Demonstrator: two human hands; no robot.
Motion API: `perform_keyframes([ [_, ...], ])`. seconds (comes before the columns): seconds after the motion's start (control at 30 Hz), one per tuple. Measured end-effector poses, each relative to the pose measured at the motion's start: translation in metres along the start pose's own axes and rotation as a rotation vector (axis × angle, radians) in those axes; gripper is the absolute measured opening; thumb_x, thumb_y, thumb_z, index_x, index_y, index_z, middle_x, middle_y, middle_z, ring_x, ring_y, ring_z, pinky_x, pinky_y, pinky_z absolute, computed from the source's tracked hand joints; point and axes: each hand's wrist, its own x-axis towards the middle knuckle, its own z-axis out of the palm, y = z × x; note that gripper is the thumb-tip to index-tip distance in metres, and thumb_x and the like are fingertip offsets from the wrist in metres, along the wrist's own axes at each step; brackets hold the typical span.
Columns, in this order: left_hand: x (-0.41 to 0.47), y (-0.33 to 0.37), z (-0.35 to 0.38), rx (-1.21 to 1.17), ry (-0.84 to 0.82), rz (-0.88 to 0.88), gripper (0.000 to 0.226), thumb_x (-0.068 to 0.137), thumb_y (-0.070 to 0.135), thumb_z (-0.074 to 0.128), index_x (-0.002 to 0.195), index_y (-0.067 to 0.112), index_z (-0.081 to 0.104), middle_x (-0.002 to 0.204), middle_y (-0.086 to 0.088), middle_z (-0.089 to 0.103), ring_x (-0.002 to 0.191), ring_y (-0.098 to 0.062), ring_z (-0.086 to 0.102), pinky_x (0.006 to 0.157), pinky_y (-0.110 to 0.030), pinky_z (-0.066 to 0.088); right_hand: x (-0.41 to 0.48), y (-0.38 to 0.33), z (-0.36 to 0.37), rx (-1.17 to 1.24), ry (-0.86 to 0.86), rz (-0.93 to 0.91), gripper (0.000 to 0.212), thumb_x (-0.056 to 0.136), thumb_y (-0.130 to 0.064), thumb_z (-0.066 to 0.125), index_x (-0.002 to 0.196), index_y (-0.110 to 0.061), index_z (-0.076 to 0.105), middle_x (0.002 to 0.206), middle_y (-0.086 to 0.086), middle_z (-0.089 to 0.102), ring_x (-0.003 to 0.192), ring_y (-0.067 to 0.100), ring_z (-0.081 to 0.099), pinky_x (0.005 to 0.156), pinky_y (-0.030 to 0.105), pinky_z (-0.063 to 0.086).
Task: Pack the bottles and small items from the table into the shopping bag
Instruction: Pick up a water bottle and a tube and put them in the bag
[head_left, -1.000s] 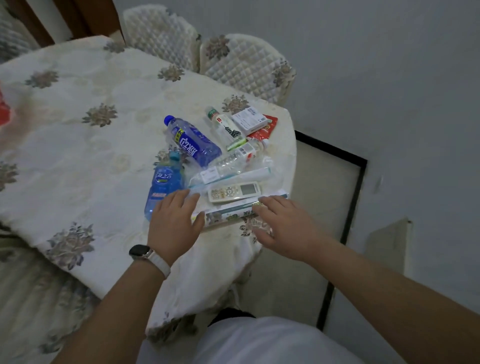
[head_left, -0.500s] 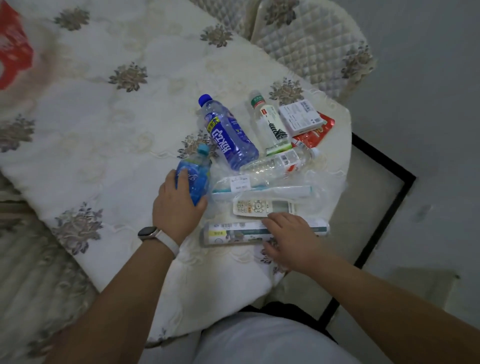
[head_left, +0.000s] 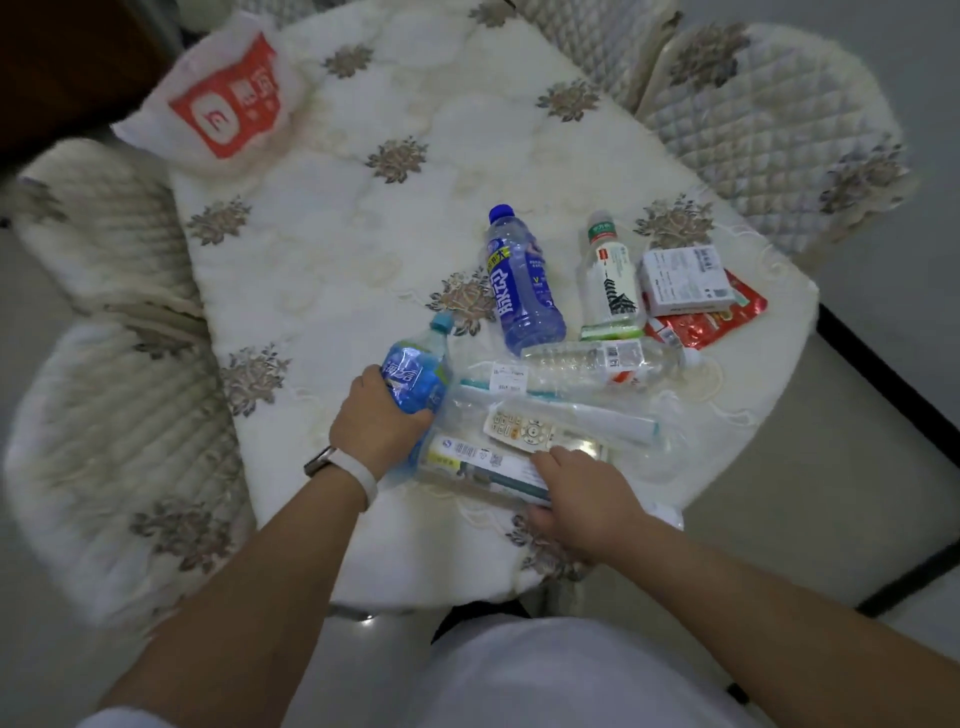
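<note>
Blue crinkled plastic bottle (head_left: 413, 376) sits in our left hand (head_left: 382, 428), fingers wrapped round its lower half, cap pointing away, at the near left of the pile. Our right hand (head_left: 584, 493) pinches the near end of a long white-and-teal cardboard box (head_left: 478, 465), fingers on top, thumb under the edge. Just beyond: white remote control (head_left: 524, 430), under or inside clear plastic wrapping (head_left: 561, 402), we cannot tell which. Further out: large violet-blue drink bottle (head_left: 522, 283), white bottle with green cap (head_left: 608, 273), clear water bottle (head_left: 597, 358) on its side, small white carton (head_left: 685, 280) resting on a red foil packet (head_left: 714, 319). White shopping bag with red print (head_left: 223, 98) lies at the far left corner of the cloth-covered surface (head_left: 363, 223), well apart from all items.

Risks, as we judge: the box seems to overlap the wrapping and remote, so lifting it could drag them off the near edge. Lying bottles may roll if bumped. The bag looks flat, mouth not visible, and both hands are full, so opening it will be awkward. Bag's left side is blurred; box's right end is hidden by our hand; labels unreadable.
</note>
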Motion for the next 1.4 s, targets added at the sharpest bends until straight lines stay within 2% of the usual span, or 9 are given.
perform_keyframes([
  [0.27,-0.056,0.009,-0.054,-0.403,0.283,-0.047,0.066,0.055,0.045,0.078,0.111,0.031,0.046,0.110,0.005,0.061,0.092,-0.014,0.066,0.079,-0.041,0.059,0.002,0.006,-0.056,0.088,0.196,-0.074,0.050,0.084,-0.052,0.055,0.126,-0.025,0.049,0.116,-0.003,0.056,0.104,0.020,0.055,0.076,0.033,0.047],
  [0.4,-0.086,-0.004,-0.072,-0.506,0.387,-0.082,0.059,0.069,0.022,0.084,0.114,0.030,0.047,0.100,0.019,0.062,0.084,0.006,0.062,0.068,-0.018,0.050,0.008,-0.010,-0.068,0.141,0.273,-0.095,0.051,0.083,-0.051,0.057,0.125,-0.023,0.050,0.110,-0.001,0.057,0.100,0.022,0.055,0.073,0.034,0.047],
  [0.6,-0.126,-0.039,-0.089,-0.557,0.466,-0.129,0.061,0.069,0.017,0.085,0.114,0.031,0.046,0.099,0.022,0.060,0.087,0.004,0.062,0.069,-0.021,0.049,0.012,-0.054,-0.067,0.195,0.307,-0.137,0.044,0.083,-0.052,0.057,0.116,-0.025,0.051,0.100,-0.003,0.057,0.090,0.021,0.057,0.069,0.035,0.050],
  [0.8,-0.167,-0.110,-0.114,-0.611,0.534,-0.154,0.065,0.070,0.021,0.086,0.117,0.032,0.042,0.101,0.023,0.059,0.088,0.002,0.064,0.076,-0.028,0.054,0.002,-0.121,-0.054,0.167,0.282,-0.178,0.034,0.082,-0.052,0.057,0.105,-0.028,0.050,0.093,-0.005,0.053,0.080,0.019,0.054,0.064,0.034,0.049],
  [0.9,-0.198,-0.162,-0.125,-0.663,0.578,-0.188,0.069,0.070,0.027,0.086,0.123,0.029,0.043,0.109,0.013,0.062,0.093,-0.005,0.066,0.080,-0.034,0.057,-0.014,-0.167,-0.044,0.143,0.260,-0.201,0.033,0.081,-0.052,0.057,0.103,-0.028,0.050,0.092,-0.006,0.053,0.079,0.019,0.055,0.063,0.034,0.050],
  [1.03,-0.246,-0.223,-0.145,-0.714,0.656,-0.217,0.068,0.073,0.025,0.086,0.126,0.025,0.043,0.111,0.009,0.061,0.092,-0.004,0.064,0.075,-0.027,0.052,-0.036,-0.233,-0.033,0.119,0.237,-0.265,0.025,0.081,-0.050,0.056,0.095,-0.031,0.048,0.085,-0.007,0.052,0.072,0.014,0.053,0.057,0.031,0.047],
  [1.2,-0.289,-0.291,-0.163,-0.740,0.742,-0.278,0.065,0.071,0.030,0.086,0.120,0.029,0.043,0.111,0.009,0.060,0.089,-0.005,0.062,0.076,-0.027,0.049,-0.051,-0.312,-0.025,0.134,0.194,-0.335,0.020,0.080,-0.046,0.058,0.086,-0.030,0.047,0.078,-0.005,0.051,0.063,0.010,0.051,0.051,0.029,0.038],
  [1.3,-0.307,-0.320,-0.170,-0.770,0.781,-0.304,0.068,0.071,0.029,0.087,0.123,0.025,0.044,0.112,0.008,0.061,0.091,-0.005,0.063,0.072,-0.022,0.049,-0.052,-0.351,-0.022,0.118,0.167,-0.384,0.019,0.081,-0.045,0.058,0.087,-0.031,0.047,0.076,-0.006,0.050,0.062,0.010,0.051,0.050,0.029,0.035],
  [1.4,-0.318,-0.348,-0.181,-0.810,0.837,-0.338,0.068,0.070,0.029,0.087,0.123,0.025,0.045,0.111,0.009,0.062,0.096,-0.008,0.064,0.079,-0.028,0.053,-0.046,-0.393,-0.017,0.123,0.148,-0.450,0.019,0.080,-0.044,0.059,0.090,-0.030,0.050,0.077,-0.007,0.052,0.064,0.010,0.053,0.052,0.030,0.040],
])
